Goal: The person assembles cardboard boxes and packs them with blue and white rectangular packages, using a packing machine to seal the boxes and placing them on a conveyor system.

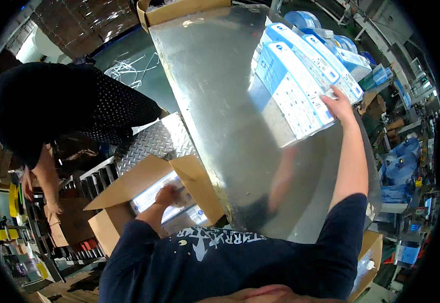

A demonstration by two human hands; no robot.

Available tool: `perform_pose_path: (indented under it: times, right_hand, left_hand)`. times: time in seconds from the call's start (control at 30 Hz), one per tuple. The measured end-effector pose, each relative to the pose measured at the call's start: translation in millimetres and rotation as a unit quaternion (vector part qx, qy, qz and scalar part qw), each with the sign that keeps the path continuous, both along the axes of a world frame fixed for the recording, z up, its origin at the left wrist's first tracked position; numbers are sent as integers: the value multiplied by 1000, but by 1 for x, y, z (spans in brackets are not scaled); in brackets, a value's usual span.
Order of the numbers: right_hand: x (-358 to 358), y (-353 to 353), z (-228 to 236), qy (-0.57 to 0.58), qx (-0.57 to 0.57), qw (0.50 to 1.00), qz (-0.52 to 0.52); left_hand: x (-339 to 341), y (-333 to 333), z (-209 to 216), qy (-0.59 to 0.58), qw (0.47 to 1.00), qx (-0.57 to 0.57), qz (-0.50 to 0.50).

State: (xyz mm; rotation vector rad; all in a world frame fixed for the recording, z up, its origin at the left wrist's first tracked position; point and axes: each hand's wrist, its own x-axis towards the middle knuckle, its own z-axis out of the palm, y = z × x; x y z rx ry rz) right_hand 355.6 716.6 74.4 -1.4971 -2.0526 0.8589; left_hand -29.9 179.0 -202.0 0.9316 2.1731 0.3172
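My right hand (339,104) grips the near end of a blue-and-white printed pack (294,83) on the metal table, its fingers over the top edge. Similar blue-and-white packs (317,50) lie right beside that one, farther back and to the right. At the lower left, my left hand (164,197) reaches into an open cardboard box (129,184) with its flaps up. That hand is over blue-and-white packs (152,194) inside the box. Its fingers are bunched and partly hidden, so their hold is unclear.
A bare metal table (200,76) stretches ahead. At the left, a co-worker in black (43,106) leans over a smaller cardboard box (73,222) on a roller conveyor (101,177). Blue rolls (303,20) stand behind the packs. Another open carton (371,247) sits at lower right.
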Motion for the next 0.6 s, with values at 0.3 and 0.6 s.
perform_pose_path:
  times: [0.3, 0.6]
  right_hand:
    - [-89, -40, 40, -135, -91, 978, 131]
    - [-59, 8, 43, -350, 144, 926, -8]
  left_hand:
    - [7, 17, 41, -13, 995, -92, 22]
    - [5, 28, 34, 13, 996, -79, -39]
